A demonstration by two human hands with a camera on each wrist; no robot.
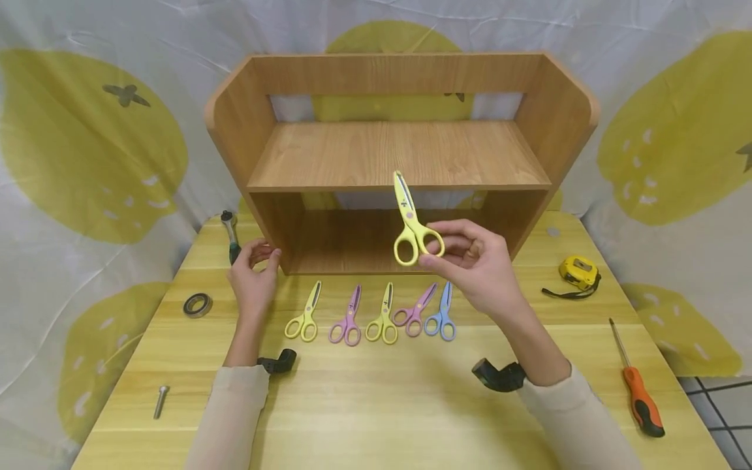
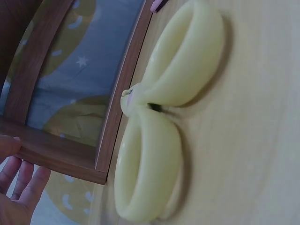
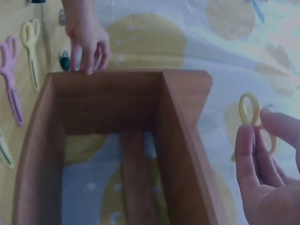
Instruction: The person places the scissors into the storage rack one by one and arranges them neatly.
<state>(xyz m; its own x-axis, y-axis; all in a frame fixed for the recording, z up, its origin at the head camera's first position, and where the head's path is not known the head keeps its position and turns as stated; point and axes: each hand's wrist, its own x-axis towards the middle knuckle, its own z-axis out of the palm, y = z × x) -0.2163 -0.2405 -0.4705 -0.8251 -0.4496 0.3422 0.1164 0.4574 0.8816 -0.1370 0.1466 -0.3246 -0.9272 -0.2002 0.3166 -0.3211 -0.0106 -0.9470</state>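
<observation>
Head view: the right hand [image 1: 478,264] pinches yellow scissors [image 1: 411,225] upright before the wooden shelf [image 1: 399,156]; the left hand [image 1: 254,274], fingers relaxed, touches its near-left corner. Left wrist: a yellow scissors handle [image 2: 159,117] lies on the worktop [image 2: 262,140]. Right wrist: the pinch looks loose, blurred.

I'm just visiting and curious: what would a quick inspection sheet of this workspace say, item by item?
Surface: yellow wooden table bearing a wooden shelf unit, both shelves bare.
Job's things: yellow scissors held up, blades upward, before the shelf; five more scissors in a row on the table: yellow, purple, yellow, pink, blue.
Clutter: ratchet handle, bearing ring, bolt, tape measure, orange screwdriver.
Grippers: right hand pinches the held scissors by a handle loop; left hand touches the shelf unit's lower left corner.
Cables: nothing seen.
Surroundings: pale cloth with large yellow fruit print behind and around the table.
</observation>
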